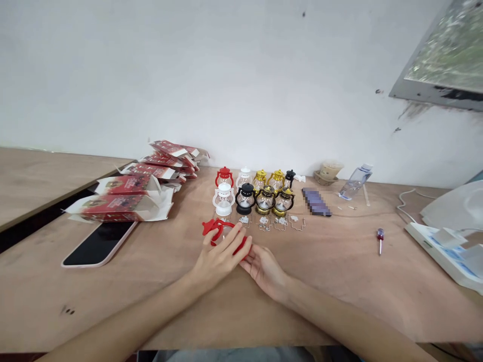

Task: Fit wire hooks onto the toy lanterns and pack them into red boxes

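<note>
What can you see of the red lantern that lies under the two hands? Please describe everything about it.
The red lantern is a small toy lamp that looks like plastic, with a red cap, a red looped handle and a clear globe. It lies on its side on the wooden table, just in front of the rows of upright lanterns. The left hand rests over it and hides its middle; the right hand touches its red base from the other side. Whether it is fully assembled cannot be told.

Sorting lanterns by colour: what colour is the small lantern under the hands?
Red: the small plastic lantern under the left hand, head view.
</note>
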`<action>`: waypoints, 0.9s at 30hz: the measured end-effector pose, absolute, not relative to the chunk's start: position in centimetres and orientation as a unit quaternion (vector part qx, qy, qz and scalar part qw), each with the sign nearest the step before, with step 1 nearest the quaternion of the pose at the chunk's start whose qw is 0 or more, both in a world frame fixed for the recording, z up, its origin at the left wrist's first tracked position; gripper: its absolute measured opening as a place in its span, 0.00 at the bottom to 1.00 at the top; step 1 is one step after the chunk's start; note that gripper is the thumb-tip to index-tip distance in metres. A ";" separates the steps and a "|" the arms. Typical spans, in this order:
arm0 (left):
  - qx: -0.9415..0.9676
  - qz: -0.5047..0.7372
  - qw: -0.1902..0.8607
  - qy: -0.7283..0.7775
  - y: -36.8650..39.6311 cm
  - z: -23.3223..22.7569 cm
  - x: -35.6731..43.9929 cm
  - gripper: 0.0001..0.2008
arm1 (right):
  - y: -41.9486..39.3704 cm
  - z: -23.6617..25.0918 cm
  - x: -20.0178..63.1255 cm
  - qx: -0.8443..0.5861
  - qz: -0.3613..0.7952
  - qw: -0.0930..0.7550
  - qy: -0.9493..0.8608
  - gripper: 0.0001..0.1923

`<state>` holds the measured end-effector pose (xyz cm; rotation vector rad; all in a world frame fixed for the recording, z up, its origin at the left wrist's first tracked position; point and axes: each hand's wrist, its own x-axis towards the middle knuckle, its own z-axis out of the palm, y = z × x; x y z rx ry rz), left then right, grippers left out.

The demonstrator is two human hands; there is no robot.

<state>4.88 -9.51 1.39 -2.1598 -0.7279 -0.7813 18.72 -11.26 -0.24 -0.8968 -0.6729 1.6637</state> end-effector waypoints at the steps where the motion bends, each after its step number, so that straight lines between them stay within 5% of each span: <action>1: -0.836 -0.306 0.366 -0.271 -9.6 1.4 5.0 0.15 | -11.2 -0.4 18.7 -0.379 0.703 0.539 -0.269 0.07; 9: -0.846 -0.334 0.271 -0.316 -8.6 2.0 3.5 0.12 | -10.0 -0.3 20.6 -0.385 0.730 0.513 -0.237 0.06; 17: -0.821 -0.370 0.175 -0.397 -6.7 2.4 1.2 0.20 | -6.5 0.5 25.5 -0.417 0.702 0.440 -0.375 0.05; 27: -0.832 -0.381 0.160 -0.369 -7.3 2.3 1.4 0.21 | -2.6 3.1 36.8 -0.647 0.346 0.375 -0.567 0.07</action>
